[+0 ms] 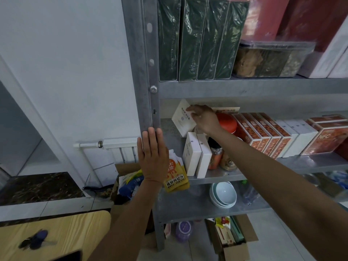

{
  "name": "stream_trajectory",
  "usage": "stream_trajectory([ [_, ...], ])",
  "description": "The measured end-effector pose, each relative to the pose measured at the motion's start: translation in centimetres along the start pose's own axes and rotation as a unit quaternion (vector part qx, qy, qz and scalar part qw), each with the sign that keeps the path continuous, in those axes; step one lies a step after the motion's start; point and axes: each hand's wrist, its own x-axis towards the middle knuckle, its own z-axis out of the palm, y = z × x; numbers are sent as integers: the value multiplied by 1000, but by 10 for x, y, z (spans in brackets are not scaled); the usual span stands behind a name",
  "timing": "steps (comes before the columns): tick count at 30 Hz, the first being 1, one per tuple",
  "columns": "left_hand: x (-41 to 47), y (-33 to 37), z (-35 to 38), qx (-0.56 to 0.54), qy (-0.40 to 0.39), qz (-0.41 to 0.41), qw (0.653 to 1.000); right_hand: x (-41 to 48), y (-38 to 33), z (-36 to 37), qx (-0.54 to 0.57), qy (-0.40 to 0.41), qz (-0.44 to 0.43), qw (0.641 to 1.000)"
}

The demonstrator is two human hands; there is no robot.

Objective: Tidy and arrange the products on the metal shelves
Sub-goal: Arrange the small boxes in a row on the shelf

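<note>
Head view, left hand (153, 157): flat, fingers straight and together, laid against the grey metal shelf post (148, 72).
Front edge: yellow juice pouch (176, 178) overhangs the middle shelf (226, 175).
Reach, right hand (204, 119): fingers lie over a tilted white cardboard box (183, 119); thumb hidden, so we cannot tell grip from touch.
Risk: if that box slips, we judge it topples the two upright white boxes (196, 155) below, shoving the pouch off.

My right hand (205, 119) covers a corner of the white box (181, 118), print too small to read, my thumb out of sight. My left hand (152, 159) hides half the yellow pouch (176, 178).
</note>
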Motion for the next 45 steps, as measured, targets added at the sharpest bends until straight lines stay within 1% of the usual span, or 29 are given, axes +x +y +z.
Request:
stream_trajectory([
  [2,1,0,-3,11,-6,1,1000,-11,3,-5,-6,39,-59,997],
  [4,2,1,-6,17,-18,0,1000,-23,5,-9,-52,47,-131,989],
  [7,3,3,-13,9,-46,-8,999,-44,11,-14,-136,63,-248,957],
  [10,3,6,-25,-13,-83,-29,996,-69,11,-22,-192,88,-323,922],
  [14,8,13,-43,-63,-107,-59,991,-97,17,-29,-201,107,-373,899],
  [17,13,19,-52,-110,-113,-67,985,-116,23,-34,-173,123,-406,889],
  [19,16,22,-58,-137,-107,-55,983,-127,23,-38,-145,141,-420,885],
  [22,21,26,-63,-180,-95,-9,979,-145,25,-42,-146,154,-443,871],
  [23,23,27,-65,-200,-94,2,975,-151,24,-44,-142,152,-440,874],
  [24,24,27,-68,-225,-95,9,970,-157,23,-47,-134,144,-425,884],
  [25,25,27,-71,-252,-99,14,962,-162,21,-52,-112,135,-387,905],
  [26,27,27,-74,-276,-102,18,955,-167,21,-55,-100,132,-368,915],
  [27,29,27,-79,-292,-105,21,950,-171,21,-60,-100,139,-359,917],
  [30,40,36,-96,-305,-126,26,944,-179,24,-68,-94,181,-364,909],
  [32,45,42,-107,-326,-175,10,929,-183,22,-72,-57,199,-332,920],
  [33,49,44,-114,-358,-223,-30,906,-186,21,-74,-17,202,-304,931],
  [34,55,45,-122,-402,-278,-94,867,-190,19,-75,20,205,-263,943],
  [35,61,45,-129,-440,-332,-163,819,-194,15,-76,63,211,-213,952],
  [36,64,45,-133,-469,-372,-214,772,-199,9,-78,118,212,-153,958],
  [37,66,44,-136,-492,-398,-244,735,-203,3,-80,198,197,-89,956],
  [38,67,43,-137,-511,-414,-261,706,-206,-4,-82,296,170,-25,939],
  [39,68,43,-139,-529,-427,-276,680,-210,-9,-83,387,132,39,912],
  [40,68,43,-139,-543,-439,-285,657,-212,-11,-84,449,94,88,884],
  [41,68,43,-139,-552,-452,-290,638,-215,-11,-84,482,50,120,867],
  [43,64,44,-138,-558,-473,-289,618,-219,-10,-82,505,-30,143,850],
  [44,62,45,-138,-557,-482,-289,612,-222,-11,-79,503,-42,148,850],
  [45,60,46,-138,-554,-490,-291,607,-224,-11,-75,497,-33,160,852],
])
